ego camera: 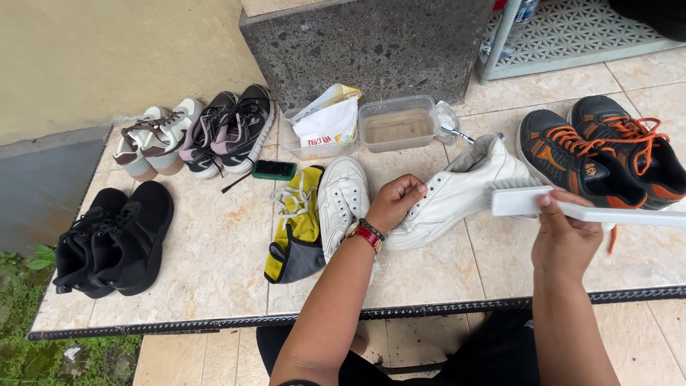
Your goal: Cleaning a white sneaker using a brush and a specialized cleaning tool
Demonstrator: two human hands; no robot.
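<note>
My left hand point(394, 201) grips the toe end of a white sneaker point(464, 189) that lies on the tiled ledge with its opening toward the back. My right hand point(564, 236) holds a white brush point(529, 199) by its long handle, bristles pointing at the sneaker's side. The second white sneaker point(343, 200) lies just left of my left hand. A red watch and a dark bracelet sit on my left wrist.
A yellow and grey cloth point(296, 229) lies beside the white pair. Behind are a clear tub of murky water point(397, 125), a tub with packets point(321, 129) and a small dark brush point(274, 170). Black-orange shoes point(600, 154) right; black point(114, 239), beige point(153, 139) and dark pairs point(229, 129) left.
</note>
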